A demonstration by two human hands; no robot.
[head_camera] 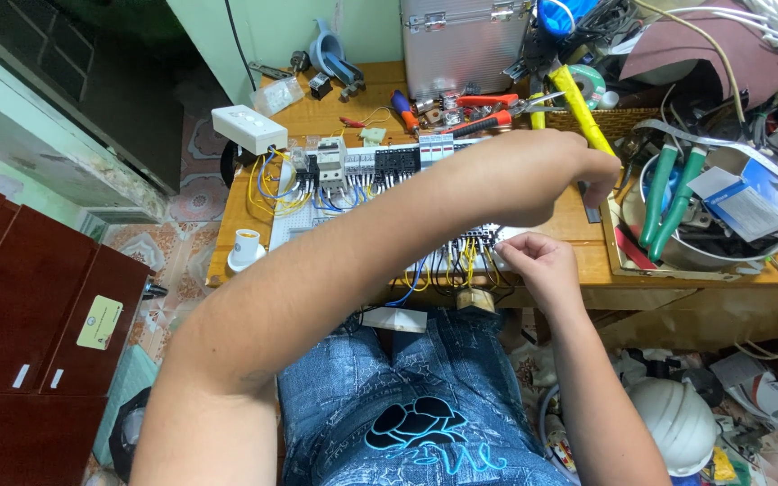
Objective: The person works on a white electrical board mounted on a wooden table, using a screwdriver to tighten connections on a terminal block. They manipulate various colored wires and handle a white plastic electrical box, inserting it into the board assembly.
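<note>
Wiring: my right hand (540, 261) pinches the terminal row (461, 247); my left hand (598, 171), at one o'clock, clenches something unseen. Steadiness matters, I judge.

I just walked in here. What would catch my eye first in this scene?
Probably the white wiring board in the middle of the wooden table, packed with breakers and yellow, blue and black wires. The left hand crosses over it toward the table's right side, while the right hand pinches at the near row of terminals. To the right, a bowl holds green-handled pliers amid clutter.
</note>
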